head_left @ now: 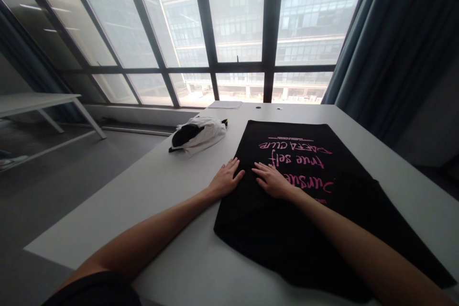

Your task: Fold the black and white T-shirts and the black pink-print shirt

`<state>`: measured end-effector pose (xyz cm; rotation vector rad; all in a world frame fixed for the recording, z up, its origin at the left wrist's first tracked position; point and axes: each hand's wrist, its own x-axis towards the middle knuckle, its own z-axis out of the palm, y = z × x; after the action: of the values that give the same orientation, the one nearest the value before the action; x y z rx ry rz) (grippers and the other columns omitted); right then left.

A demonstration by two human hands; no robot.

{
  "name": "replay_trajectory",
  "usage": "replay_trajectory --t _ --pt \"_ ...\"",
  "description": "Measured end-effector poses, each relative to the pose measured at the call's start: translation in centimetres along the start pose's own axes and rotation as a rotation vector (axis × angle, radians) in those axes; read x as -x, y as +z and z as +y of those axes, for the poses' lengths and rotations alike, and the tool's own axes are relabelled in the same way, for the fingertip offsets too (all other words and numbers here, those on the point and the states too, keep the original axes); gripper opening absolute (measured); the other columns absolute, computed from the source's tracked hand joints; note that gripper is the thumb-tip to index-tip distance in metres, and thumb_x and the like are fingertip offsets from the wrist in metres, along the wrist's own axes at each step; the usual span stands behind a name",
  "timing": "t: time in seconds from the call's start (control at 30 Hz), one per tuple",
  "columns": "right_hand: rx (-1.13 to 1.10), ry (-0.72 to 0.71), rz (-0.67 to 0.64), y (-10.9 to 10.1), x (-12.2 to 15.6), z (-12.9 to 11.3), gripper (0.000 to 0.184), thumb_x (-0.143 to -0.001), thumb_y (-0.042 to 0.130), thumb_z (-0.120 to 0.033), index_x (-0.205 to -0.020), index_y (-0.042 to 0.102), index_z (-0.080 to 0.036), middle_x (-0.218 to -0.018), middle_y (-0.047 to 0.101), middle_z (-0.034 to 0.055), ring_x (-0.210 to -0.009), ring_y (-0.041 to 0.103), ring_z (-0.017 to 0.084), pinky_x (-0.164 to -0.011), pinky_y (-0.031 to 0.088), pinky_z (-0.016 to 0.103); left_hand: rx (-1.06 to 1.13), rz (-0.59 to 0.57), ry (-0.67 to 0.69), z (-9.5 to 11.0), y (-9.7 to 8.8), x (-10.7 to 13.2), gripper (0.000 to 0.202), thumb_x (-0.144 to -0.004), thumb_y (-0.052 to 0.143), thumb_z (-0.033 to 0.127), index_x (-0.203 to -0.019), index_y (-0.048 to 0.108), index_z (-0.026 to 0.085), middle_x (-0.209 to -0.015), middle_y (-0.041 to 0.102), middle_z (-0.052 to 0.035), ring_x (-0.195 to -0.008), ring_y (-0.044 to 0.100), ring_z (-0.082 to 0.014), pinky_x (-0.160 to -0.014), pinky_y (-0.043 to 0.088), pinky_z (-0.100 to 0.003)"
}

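Observation:
A black T-shirt point(287, 220) with pink lettering lies spread flat on a white table point(161, 186). My left hand point(226, 178) rests palm down on the shirt's left edge, fingers stretched out and partly on the table. My right hand point(272, 180) lies flat on the shirt beside it, fingers spread, just left of the pink print. Neither hand holds anything.
A bundle of white and black cloth point(198, 135) sits on the table's far left. A sheet of paper point(225, 104) lies at the far edge by the window. Another white table point(36, 102) stands at the left. Dark curtains point(401, 43) hang at the right.

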<state>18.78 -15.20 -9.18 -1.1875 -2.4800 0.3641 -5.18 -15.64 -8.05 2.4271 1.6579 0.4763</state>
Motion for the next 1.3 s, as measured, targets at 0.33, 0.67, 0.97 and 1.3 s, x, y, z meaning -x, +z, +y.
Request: replay_trajectory --t 0.33,0.67,0.97,1.3 --pt "0.006 -0.001 0.002 -0.1 0.0 -0.2 0.05 -0.096 0.047 -0.028 -0.146 0.051 -0.02 -0.159 0.035 0.0098 -0.149 0.028 0.025 -0.122 0.02 0.05 -0.071 -0.077 0.188 1.0 0.1 1.1 0.068 -0.1 0.04 0.054 -0.156 0.032 0.016 -0.163 0.026 -0.0111 -0.152 0.019 -0.0262 -0.122 0.019 -0.05" --pt "-0.002 -0.002 0.003 0.0 0.0 -0.1 0.05 -0.096 0.048 -0.028 -0.145 0.051 -0.022 -0.159 0.036 0.0097 -0.149 0.028 0.025 -0.121 0.02 0.052 -0.051 -0.092 0.173 0.5 0.4 0.8 0.066 -0.1 0.04 0.055 -0.156 0.033 0.021 -0.164 0.023 -0.0093 -0.153 0.017 -0.0257 -0.122 0.018 -0.05" --pt "0.012 -0.003 -0.001 0.1 0.0 -0.1 0.05 -0.097 0.045 -0.027 -0.145 0.051 -0.02 -0.159 0.037 0.0095 -0.149 0.028 0.024 -0.122 0.02 0.05 -0.152 -0.083 0.373 2.8 -1.1 3.5 0.063 -0.102 0.04 0.051 -0.154 0.036 0.016 -0.161 0.031 -0.0112 -0.152 0.019 -0.0244 -0.125 0.008 -0.045" --pt "0.011 -0.005 0.009 0.1 0.0 0.1 0.052 -0.095 0.039 -0.017 -0.145 0.052 -0.018 -0.159 0.037 0.009 -0.149 0.029 0.023 -0.121 0.021 0.05 -0.086 -0.256 0.423 4.5 -1.1 5.5 0.078 -0.1 0.037 0.063 -0.159 0.025 0.014 -0.165 0.015 -0.0136 -0.153 0.006 -0.0277 -0.125 0.01 -0.047"
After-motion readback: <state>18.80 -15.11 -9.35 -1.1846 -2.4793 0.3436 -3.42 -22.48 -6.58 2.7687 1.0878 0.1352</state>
